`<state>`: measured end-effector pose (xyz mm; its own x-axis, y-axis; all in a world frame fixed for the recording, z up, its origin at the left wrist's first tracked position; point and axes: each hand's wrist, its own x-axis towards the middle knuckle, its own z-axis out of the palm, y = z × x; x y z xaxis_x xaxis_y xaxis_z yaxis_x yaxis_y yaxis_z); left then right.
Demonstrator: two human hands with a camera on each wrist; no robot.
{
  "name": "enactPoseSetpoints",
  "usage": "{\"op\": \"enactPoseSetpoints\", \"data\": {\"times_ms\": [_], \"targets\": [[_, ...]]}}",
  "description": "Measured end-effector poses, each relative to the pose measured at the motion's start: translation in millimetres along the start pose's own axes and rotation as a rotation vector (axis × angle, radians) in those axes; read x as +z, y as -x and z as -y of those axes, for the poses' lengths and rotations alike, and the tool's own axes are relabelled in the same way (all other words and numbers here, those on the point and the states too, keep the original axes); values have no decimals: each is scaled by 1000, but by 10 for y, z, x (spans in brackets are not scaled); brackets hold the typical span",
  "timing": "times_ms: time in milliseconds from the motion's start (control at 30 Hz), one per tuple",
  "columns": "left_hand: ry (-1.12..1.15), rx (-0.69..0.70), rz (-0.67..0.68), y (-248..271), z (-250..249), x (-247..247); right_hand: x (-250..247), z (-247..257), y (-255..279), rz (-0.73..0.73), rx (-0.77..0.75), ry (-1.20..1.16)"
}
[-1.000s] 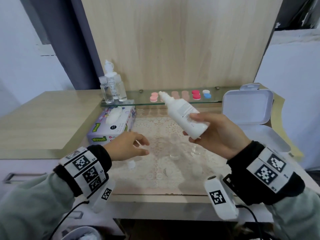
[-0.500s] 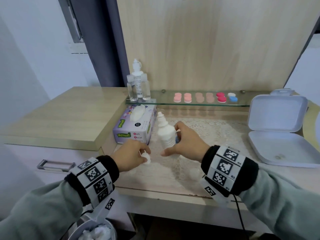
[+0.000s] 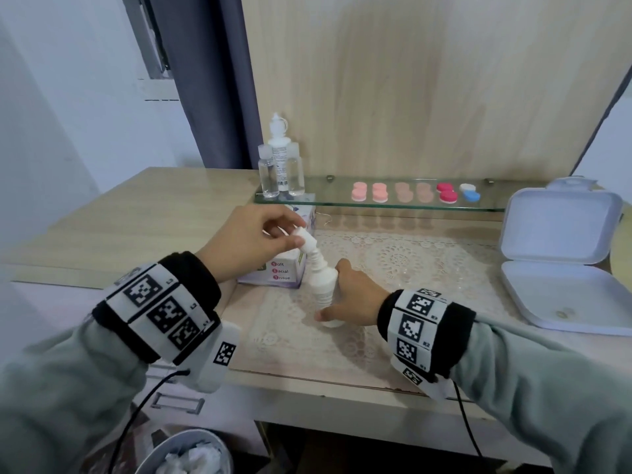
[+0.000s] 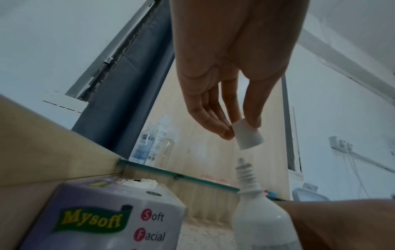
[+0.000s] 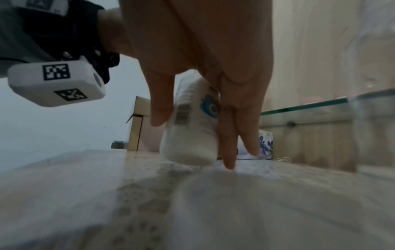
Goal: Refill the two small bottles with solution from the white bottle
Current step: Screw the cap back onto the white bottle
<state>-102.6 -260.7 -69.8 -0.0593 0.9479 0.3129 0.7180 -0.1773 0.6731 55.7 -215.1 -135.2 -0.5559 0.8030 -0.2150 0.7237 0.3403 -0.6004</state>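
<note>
Recapping step: left hand (image 3: 254,239) pinches small white cap (image 4: 248,135) just above threaded nozzle of white plastic bottle (image 3: 325,285), gripped upright on lace mat (image 3: 393,265) by right hand (image 3: 355,299); next, probably seat and twist.

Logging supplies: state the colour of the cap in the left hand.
White; the cap, pinched by the left hand, shows best in the left wrist view.

White bottle (image 3: 323,285), white cap (image 3: 305,237), purple tissue box (image 3: 284,268).
</note>
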Motion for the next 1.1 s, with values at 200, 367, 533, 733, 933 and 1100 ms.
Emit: {"op": "enactPoseSetpoints", "data": {"times_ms": [200,367,533,733,933,1100], "targets": [[-77,5,25,-36,1,70,8,22,32,56,-5,161],[-65,6,29,-13,15,49,-63,-29,46,46,33,211],[-35,-10,11,-17,-2,16,-183,-12,71,-2,4,119],[-10,18,53,-23,-80,25,-325,-40,155,85,-91,-81],[-87,35,85,-44,-98,90,-313,-111,122,-60,-78,-175],[-120,60,114,-118,-65,159,-261,-106,80,-150,-73,-201]]}}
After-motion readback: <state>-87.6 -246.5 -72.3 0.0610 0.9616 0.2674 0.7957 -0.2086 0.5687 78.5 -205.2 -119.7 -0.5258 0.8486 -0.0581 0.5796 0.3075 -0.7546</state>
